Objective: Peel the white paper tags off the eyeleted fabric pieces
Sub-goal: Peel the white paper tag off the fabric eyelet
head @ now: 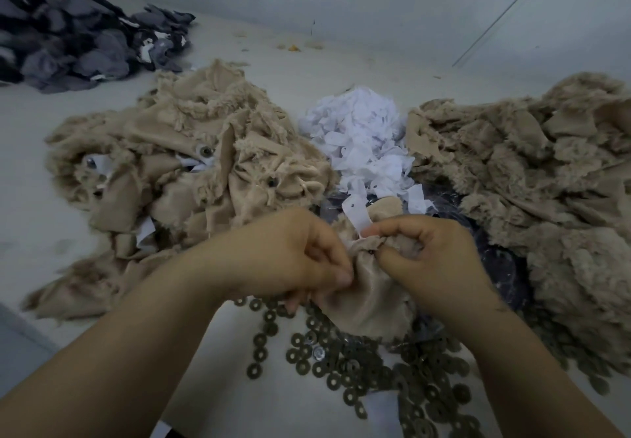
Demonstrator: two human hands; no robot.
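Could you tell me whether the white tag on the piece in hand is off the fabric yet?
Still on: the white tag stands up from the bunched fabric piece, its lower end at the right hand's fingertips.

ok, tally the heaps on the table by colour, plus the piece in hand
Beige fabric heaps: 2, left heap and right heap
White paper tag heap: 1
Dark grey fabric heap: 1
Bronze ring scatter: 1
Beige piece in hand, white tag still attached, held by left hand and right hand: 1
Total: 6
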